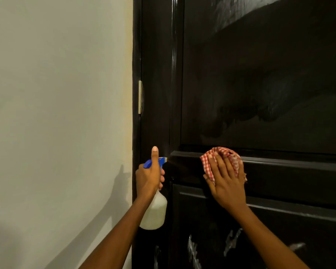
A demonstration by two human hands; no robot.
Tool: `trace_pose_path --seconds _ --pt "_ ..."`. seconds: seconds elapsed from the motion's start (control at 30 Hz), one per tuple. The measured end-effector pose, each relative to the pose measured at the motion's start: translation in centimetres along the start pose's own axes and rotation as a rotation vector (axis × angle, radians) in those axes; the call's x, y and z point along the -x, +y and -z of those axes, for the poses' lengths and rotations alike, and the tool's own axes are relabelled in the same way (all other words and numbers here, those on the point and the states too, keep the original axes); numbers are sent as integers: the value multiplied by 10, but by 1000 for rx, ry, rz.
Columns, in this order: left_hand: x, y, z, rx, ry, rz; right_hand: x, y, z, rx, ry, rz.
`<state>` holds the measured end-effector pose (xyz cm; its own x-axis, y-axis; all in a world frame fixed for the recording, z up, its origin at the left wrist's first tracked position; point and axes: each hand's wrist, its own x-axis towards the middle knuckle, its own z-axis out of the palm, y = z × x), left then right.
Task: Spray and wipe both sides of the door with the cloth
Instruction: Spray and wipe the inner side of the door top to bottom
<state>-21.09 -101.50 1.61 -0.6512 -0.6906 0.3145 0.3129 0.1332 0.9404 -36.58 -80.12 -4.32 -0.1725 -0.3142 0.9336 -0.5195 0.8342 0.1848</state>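
The glossy dark door (260,84) shows wet smears above the right hand (226,183), which presses a red-checked cloth (224,155) flat-fingered; the left hand (148,176) grips a white spray bottle (154,214).

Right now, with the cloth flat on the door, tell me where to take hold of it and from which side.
Grip the bunched upper fold of the checked cloth, coming from above. That part bulges clear of the door above the fingertips, while the rest lies flat under the right hand, which presses it to the dark rail. The left hand is taken up with the spray bottle.
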Motion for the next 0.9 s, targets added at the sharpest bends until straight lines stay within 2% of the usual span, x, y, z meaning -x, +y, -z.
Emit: trace_pose_path --seconds 0.17,0.4,0.53,0.73,0.9 --pt "-6 4 -11 4 54 18 0 -9 -9 12 -36 -67" --pt "-11 6 -14 -23 14 38 -9 -23 -15 11 -56 -30" --pt "-15 6 -5 39 36 29 -27 -48 -26 -18 -59 59" --pt "-13 10 1 -39 71 -38 -77 -93 -42 -45 -148 231" --pt "-2 5 -1 -33 55 -39 -63 -59 -32 -28 -158 361"
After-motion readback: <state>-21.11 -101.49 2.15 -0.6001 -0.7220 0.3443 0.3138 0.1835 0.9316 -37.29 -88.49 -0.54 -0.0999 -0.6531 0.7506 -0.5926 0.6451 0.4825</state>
